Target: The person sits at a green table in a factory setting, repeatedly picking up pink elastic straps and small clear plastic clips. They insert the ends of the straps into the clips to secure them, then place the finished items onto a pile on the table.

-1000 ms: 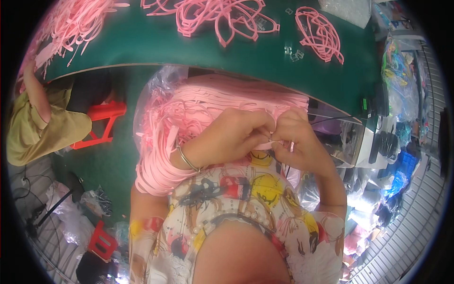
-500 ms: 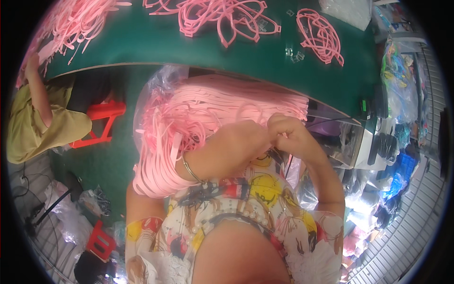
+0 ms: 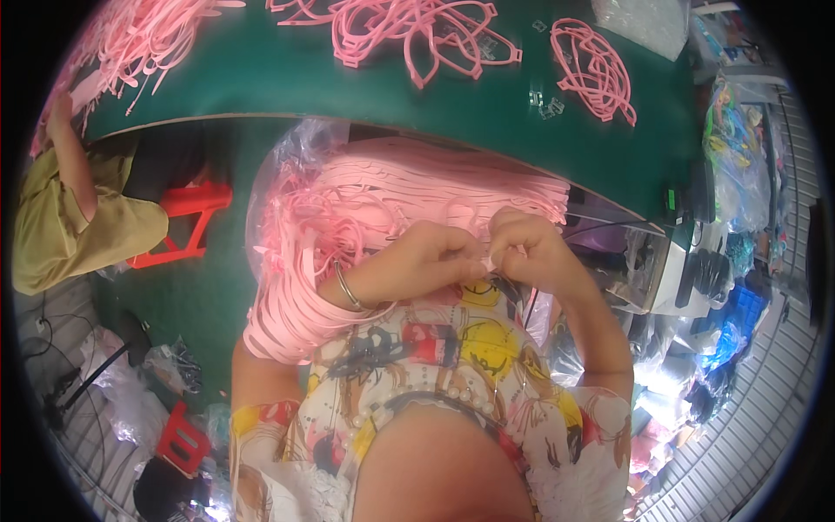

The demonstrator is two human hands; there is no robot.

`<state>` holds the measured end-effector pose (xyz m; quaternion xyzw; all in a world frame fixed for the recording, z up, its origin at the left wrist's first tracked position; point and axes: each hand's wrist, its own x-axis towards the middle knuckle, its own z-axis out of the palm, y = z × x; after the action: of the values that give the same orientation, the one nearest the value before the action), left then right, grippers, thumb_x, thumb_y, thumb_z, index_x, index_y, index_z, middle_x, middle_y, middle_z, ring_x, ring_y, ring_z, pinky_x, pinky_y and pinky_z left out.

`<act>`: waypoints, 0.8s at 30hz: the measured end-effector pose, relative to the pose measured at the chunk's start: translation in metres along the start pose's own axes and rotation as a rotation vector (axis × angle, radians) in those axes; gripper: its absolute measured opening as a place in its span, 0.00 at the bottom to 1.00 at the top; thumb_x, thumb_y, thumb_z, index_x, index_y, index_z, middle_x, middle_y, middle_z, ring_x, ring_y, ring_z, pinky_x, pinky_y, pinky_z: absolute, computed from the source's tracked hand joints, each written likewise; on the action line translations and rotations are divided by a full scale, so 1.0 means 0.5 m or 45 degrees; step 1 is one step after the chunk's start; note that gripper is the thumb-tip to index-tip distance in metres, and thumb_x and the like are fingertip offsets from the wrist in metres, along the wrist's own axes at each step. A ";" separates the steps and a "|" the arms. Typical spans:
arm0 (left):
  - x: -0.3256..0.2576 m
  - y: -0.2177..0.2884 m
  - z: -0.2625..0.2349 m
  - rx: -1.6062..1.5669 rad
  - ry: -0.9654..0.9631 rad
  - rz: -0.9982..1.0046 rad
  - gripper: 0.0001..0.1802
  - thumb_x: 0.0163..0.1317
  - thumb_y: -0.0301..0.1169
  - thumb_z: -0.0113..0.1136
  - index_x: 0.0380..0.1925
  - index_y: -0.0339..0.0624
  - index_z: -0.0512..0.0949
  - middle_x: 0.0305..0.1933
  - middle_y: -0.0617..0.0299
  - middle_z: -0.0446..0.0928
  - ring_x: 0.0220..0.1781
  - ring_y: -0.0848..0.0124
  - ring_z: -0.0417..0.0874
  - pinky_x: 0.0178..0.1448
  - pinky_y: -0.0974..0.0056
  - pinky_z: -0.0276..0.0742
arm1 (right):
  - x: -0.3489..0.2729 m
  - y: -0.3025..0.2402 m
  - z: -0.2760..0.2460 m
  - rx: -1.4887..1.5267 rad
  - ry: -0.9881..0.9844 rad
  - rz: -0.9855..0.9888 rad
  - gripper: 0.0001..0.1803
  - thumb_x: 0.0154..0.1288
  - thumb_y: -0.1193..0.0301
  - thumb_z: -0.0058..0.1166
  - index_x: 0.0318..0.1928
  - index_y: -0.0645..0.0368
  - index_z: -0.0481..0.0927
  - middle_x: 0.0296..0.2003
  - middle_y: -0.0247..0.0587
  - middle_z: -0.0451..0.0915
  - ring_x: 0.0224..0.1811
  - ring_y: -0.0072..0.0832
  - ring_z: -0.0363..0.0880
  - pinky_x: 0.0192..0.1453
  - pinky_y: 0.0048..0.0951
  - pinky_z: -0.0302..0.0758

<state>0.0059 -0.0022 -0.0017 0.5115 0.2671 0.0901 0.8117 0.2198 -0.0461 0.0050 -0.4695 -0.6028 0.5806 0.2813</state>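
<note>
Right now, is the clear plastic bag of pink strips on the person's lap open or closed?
Open. The clear plastic bag gapes at its top, and the pink strips spill out over the lap toward the left hand.

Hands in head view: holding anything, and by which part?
Left hand and right hand pinch a small pale piece between their fingertips, over the pink strips. Where on it the grip sits cannot be told.

A bundle of straps (image 3: 365,235) is held on the lap; the table (image 3: 261,78) lies at 12 o'clock, a stool (image 3: 178,226) at 9 o'clock.
</note>
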 end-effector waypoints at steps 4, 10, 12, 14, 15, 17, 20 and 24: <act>-0.002 -0.004 -0.006 -0.328 -0.134 -0.208 0.08 0.64 0.31 0.60 0.35 0.36 0.79 0.24 0.63 0.78 0.26 0.81 0.76 0.31 0.77 0.70 | 0.011 0.019 0.007 -0.107 0.046 -0.295 0.01 0.44 0.76 0.53 0.21 0.57 0.77 0.20 0.32 0.66 0.31 0.29 0.65 0.39 0.31 0.63; 0.007 -0.068 0.008 -0.969 -0.303 0.000 0.11 0.64 0.32 0.59 0.29 0.35 0.77 0.24 0.65 0.76 0.21 0.84 0.67 0.25 0.77 0.61 | 0.028 0.033 0.028 -0.207 0.204 -0.463 0.01 0.43 0.75 0.53 0.21 0.56 0.76 0.21 0.32 0.67 0.31 0.31 0.65 0.41 0.32 0.62; 0.003 -0.059 0.007 -0.916 -0.252 -0.064 0.11 0.66 0.34 0.58 0.29 0.36 0.77 0.24 0.67 0.75 0.22 0.85 0.67 0.26 0.77 0.61 | 0.031 0.025 0.026 -0.219 0.207 -0.477 0.01 0.43 0.75 0.53 0.21 0.56 0.76 0.20 0.32 0.67 0.31 0.31 0.65 0.41 0.32 0.62; 0.000 -0.059 0.003 -0.825 -0.171 -0.111 0.11 0.67 0.34 0.56 0.30 0.37 0.77 0.24 0.67 0.74 0.22 0.83 0.68 0.27 0.76 0.63 | 0.030 0.024 0.024 -0.227 0.215 -0.461 0.01 0.43 0.75 0.54 0.21 0.56 0.76 0.20 0.32 0.67 0.30 0.31 0.65 0.41 0.32 0.62; 0.000 -0.065 -0.003 -0.759 -0.122 -0.124 0.11 0.67 0.34 0.55 0.32 0.37 0.77 0.25 0.66 0.75 0.22 0.82 0.69 0.28 0.75 0.65 | 0.027 0.026 0.022 -0.233 0.224 -0.437 0.01 0.44 0.75 0.54 0.21 0.56 0.76 0.20 0.32 0.66 0.30 0.31 0.65 0.41 0.32 0.62; 0.000 -0.064 -0.013 -0.612 -0.066 -0.116 0.11 0.68 0.34 0.54 0.35 0.37 0.77 0.25 0.67 0.75 0.22 0.81 0.69 0.29 0.74 0.68 | 0.025 0.024 0.019 -0.246 0.227 -0.416 0.01 0.44 0.75 0.54 0.21 0.56 0.76 0.19 0.32 0.66 0.29 0.31 0.66 0.42 0.32 0.62; -0.010 -0.044 -0.016 -0.363 -0.014 -0.080 0.12 0.68 0.35 0.52 0.36 0.37 0.77 0.26 0.69 0.73 0.23 0.82 0.69 0.29 0.75 0.67 | 0.025 0.021 0.020 -0.281 0.202 -0.400 0.01 0.43 0.75 0.54 0.21 0.56 0.76 0.19 0.32 0.67 0.29 0.32 0.66 0.42 0.33 0.62; -0.017 -0.030 -0.017 -0.062 0.099 -0.020 0.13 0.68 0.37 0.52 0.35 0.38 0.78 0.25 0.70 0.73 0.23 0.84 0.67 0.26 0.75 0.63 | 0.031 0.019 0.012 -0.412 0.133 -0.395 0.03 0.43 0.73 0.57 0.23 0.55 0.77 0.21 0.33 0.69 0.30 0.33 0.68 0.45 0.35 0.63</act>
<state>-0.0076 -0.0059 -0.0147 0.4856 0.3003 0.1098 0.8136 0.2104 -0.0360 -0.0084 -0.4397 -0.7376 0.4011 0.3189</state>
